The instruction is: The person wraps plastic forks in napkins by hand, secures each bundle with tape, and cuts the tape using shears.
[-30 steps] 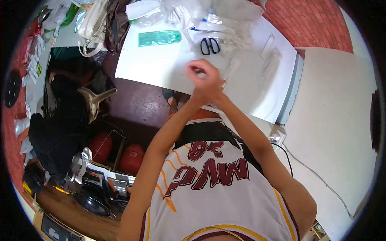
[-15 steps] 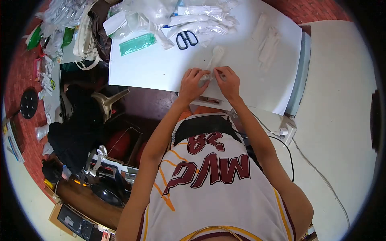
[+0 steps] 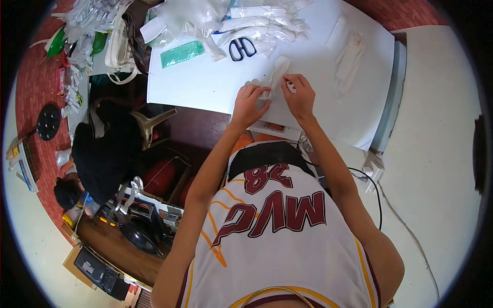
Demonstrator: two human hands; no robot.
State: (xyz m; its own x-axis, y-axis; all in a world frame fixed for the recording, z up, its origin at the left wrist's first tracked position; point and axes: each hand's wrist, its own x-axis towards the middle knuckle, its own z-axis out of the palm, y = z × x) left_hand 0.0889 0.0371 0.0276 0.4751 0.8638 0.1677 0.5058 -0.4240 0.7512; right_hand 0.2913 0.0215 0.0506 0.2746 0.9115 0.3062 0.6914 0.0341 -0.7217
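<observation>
A white plastic fork in a clear wrapper lies on the white table near its front edge, tines pointing away from me. My left hand is closed at the lower end of the wrapper, its fingertips on the plastic. On the right side of the fork, my right hand has thumb and fingers curled together at the wrapper's edge; what they pinch is too small to make out. Dark-handled scissors lie beyond my hands, beside a pile of wrapped white forks.
A green packet and clear plastic bags lie at the table's back left. Another wrapped utensil rests on the right. A white bag stands left of the table. Black cables run by my right arm.
My right hand has moved slightly up along the wrapper and a little away from my left hand. The whole view has shifted a little.
</observation>
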